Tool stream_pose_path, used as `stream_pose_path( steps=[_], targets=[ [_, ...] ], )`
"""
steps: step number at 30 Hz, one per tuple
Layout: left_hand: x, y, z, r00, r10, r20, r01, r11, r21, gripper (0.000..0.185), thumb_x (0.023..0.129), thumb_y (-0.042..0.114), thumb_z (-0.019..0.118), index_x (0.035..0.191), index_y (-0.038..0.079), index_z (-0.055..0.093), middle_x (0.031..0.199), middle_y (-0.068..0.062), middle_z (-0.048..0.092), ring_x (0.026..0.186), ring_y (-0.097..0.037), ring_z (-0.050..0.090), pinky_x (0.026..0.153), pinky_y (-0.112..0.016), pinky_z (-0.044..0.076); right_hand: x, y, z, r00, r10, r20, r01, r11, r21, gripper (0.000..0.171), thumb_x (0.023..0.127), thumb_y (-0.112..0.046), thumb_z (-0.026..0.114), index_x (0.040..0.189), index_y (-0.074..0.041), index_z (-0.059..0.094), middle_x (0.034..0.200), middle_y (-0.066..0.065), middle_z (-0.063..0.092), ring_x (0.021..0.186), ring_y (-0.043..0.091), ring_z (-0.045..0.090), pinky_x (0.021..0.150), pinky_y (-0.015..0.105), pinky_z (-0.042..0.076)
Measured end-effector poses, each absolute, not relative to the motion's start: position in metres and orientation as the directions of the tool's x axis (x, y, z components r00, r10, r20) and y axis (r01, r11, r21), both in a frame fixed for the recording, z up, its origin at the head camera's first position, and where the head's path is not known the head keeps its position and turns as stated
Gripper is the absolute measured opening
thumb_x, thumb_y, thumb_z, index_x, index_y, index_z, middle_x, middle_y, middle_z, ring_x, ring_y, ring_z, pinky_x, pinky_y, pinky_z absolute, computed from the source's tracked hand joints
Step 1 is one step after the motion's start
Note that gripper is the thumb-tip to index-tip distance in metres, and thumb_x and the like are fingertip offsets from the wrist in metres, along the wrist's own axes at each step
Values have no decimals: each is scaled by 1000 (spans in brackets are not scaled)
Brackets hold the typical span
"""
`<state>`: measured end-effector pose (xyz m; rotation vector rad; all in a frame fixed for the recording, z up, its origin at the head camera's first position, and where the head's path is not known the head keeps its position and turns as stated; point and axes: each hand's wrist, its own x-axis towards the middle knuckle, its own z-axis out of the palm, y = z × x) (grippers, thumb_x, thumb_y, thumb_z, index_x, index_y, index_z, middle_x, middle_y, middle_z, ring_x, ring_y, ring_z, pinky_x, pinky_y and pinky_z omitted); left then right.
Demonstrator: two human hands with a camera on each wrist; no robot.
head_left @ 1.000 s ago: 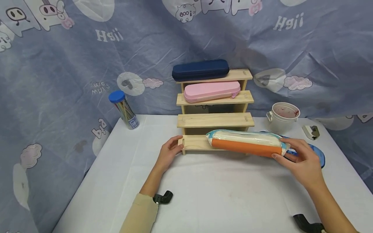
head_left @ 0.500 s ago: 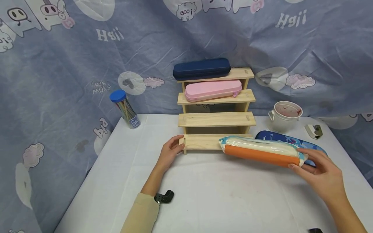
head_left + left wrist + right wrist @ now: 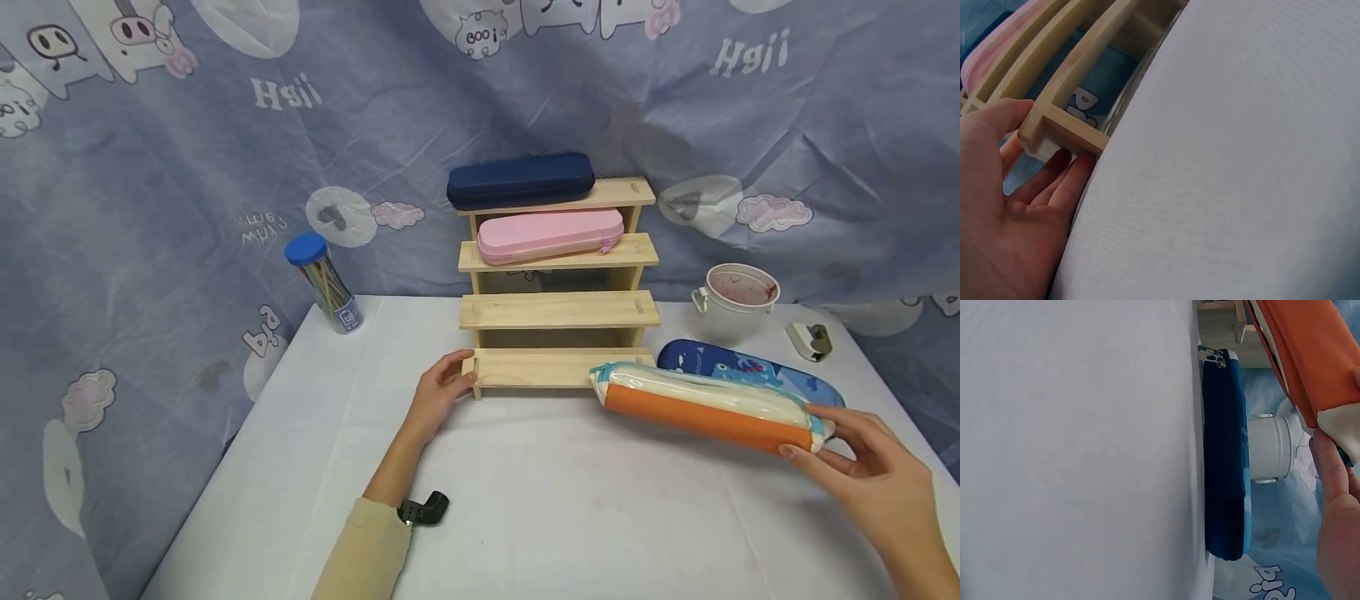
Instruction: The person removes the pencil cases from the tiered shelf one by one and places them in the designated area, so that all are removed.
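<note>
- Orange-and-cream pencil case (image 3: 705, 407) — held above the white table (image 3: 555, 508) at the right, just in front of the wooden stepped shelf's lowest step and slightly tilted, its right end lower; the right wrist view shows its orange side (image 3: 1307, 359) close to the fingers.
- Blue-capped tube (image 3: 324, 283) of coloured sticks stands at the table's far left corner, leaning a little.
- Left hand (image 3: 438, 393) rests on the table and grips the left end of the lowest step of the wooden stepped shelf (image 3: 558, 310) — thumb on top, fingers curled under the edge, as the left wrist view shows (image 3: 1016, 187).
- On the shelf, a navy hard case (image 3: 521, 179) lies on the top step and a pink case (image 3: 550, 234) on the second; the two lower steps are bare wood.
- Dark blue patterned case (image 3: 750, 375) lies flat on the table just behind the orange case.
- White lidded pot (image 3: 737, 302) stands behind it, near the backdrop.
- A small stapler-like object (image 3: 808, 338) sits at the far right edge.
- Right hand (image 3: 873, 479) pinches the right end of the orange case between thumb and fingers.
</note>
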<state>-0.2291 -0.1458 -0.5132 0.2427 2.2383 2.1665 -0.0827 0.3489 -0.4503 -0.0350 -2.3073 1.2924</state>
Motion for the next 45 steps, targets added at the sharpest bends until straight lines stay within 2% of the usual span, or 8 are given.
stream_pose_path(
  steps=[6, 15, 21, 30, 34, 37, 41, 45],
  targets=[
    [-229, -146, -515, -986, 132, 100, 103, 20, 994, 42, 88, 27, 72, 128, 21, 61, 128, -11, 56, 116, -22, 57, 86, -34, 53, -72, 356, -454, -890, 262, 372, -188, 535, -824, 72, 65, 27, 73, 131, 3, 55, 112, 0, 50, 110, 5, 49, 74, 9, 47],
    [-229, -146, -514, -984, 148, 100, 101, 3, 995, 44, 88, 26, 72, 129, 16, 59, 127, -14, 56, 115, -24, 58, 88, -36, 53, -56, 372, -460, -927, 284, 246, -40, 577, -816, 67, 75, 13, 75, 135, -5, 52, 113, -11, 41, 106, -5, 42, 67, 8, 50],
    [-229, -145, -515, -984, 147, 101, 103, 6, 995, 43, 88, 26, 72, 129, 18, 59, 127, -12, 57, 114, -23, 58, 87, -35, 53, -48, 388, -466, -915, 303, 268, -25, 618, -786, 64, 75, 16, 73, 133, -3, 53, 113, -17, 40, 101, -6, 40, 69, 8, 50],
    [-230, -146, -515, -985, 142, 98, 100, 1, 995, 43, 87, 29, 73, 128, 22, 60, 128, -11, 55, 115, -22, 57, 86, -35, 53, -43, 405, -473, -892, 390, 228, 46, 579, -814, 71, 75, 14, 74, 136, -15, 53, 108, -22, 39, 90, -14, 41, 61, 4, 47],
    [-229, -146, -515, -986, 141, 93, 94, -2, 996, 44, 87, 29, 73, 128, 21, 60, 129, -11, 55, 116, -22, 57, 87, -35, 53, -45, 412, -485, -881, 384, 277, 17, 611, -792, 70, 73, 15, 75, 135, -11, 55, 111, -22, 41, 92, -15, 42, 67, 2, 45],
    [-228, -146, -515, -986, 139, 94, 94, -4, 996, 44, 87, 28, 73, 128, 21, 60, 128, -11, 55, 115, -23, 57, 87, -35, 53, -48, 423, -499, -884, 369, 287, -6, 605, -797, 71, 73, 17, 74, 136, -8, 53, 117, -16, 45, 96, -11, 44, 70, 2, 45],
    [-227, -146, -511, -986, 141, 90, 91, 5, 996, 42, 88, 27, 72, 129, 21, 60, 128, -10, 55, 116, -22, 57, 87, -34, 53, -52, 438, -520, -908, 320, 270, -41, 574, -818, 74, 73, 20, 71, 137, -9, 49, 122, -13, 44, 100, -5, 44, 72, 5, 46],
    [-228, -146, -511, -986, 139, 89, 91, 9, 996, 43, 88, 28, 72, 129, 22, 60, 129, -11, 55, 117, -22, 56, 88, -35, 53, -54, 447, -532, -927, 281, 248, -52, 557, -829, 77, 72, 19, 73, 137, -13, 47, 120, -17, 42, 99, -5, 44, 71, 4, 46]
  ],
)
